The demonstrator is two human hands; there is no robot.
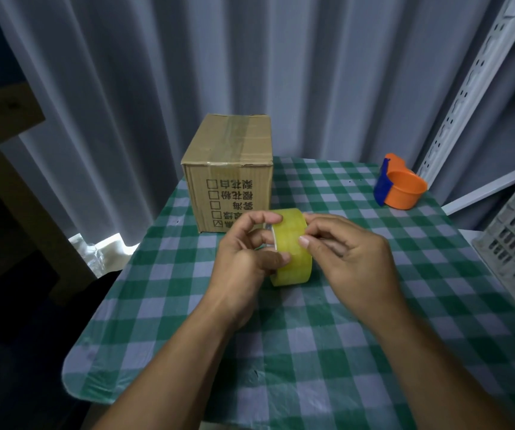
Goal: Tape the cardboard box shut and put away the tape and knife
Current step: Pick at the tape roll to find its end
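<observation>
Currently both hands hold the tape (291, 246) above the table (343, 336), near the box (228, 172): left hand (246, 249) grips through the core, right hand (343, 252) pinches the outer face. Roll looks light, rigid, slick; likely best held by the core, free end picked with a nail.

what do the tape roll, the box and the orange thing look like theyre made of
Tape roll: glossy, translucent yellowish plastic film. Box: matte brown corrugated cardboard, fluting visible at its edge. Orange dispenser: smooth, opaque moulded plastic with a blue part, probably hard.
</observation>
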